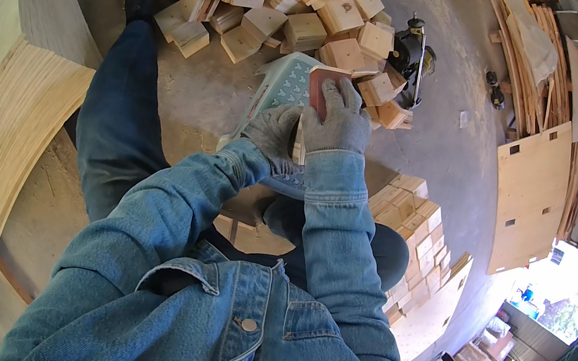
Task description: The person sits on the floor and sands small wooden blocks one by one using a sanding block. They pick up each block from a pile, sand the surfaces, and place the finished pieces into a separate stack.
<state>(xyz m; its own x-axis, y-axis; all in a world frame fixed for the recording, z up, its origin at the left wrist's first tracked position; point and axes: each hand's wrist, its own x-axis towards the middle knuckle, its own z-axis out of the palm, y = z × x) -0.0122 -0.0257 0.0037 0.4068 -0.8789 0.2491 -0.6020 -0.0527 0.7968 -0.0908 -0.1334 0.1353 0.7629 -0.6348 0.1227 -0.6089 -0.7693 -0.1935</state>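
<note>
The right hand (342, 120) curled over a red block (318, 91); the left hand (272, 131) gripped pale wood (300, 150). Both pieces seemed stiff and light, best held by their sides.

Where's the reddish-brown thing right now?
In the head view, the reddish-brown thing is in the upper middle, held in the right hand, over the blue-green stool.

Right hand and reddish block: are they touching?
Touching. The head view shows the right hand with its gloved fingers resting on the reddish block.
</note>
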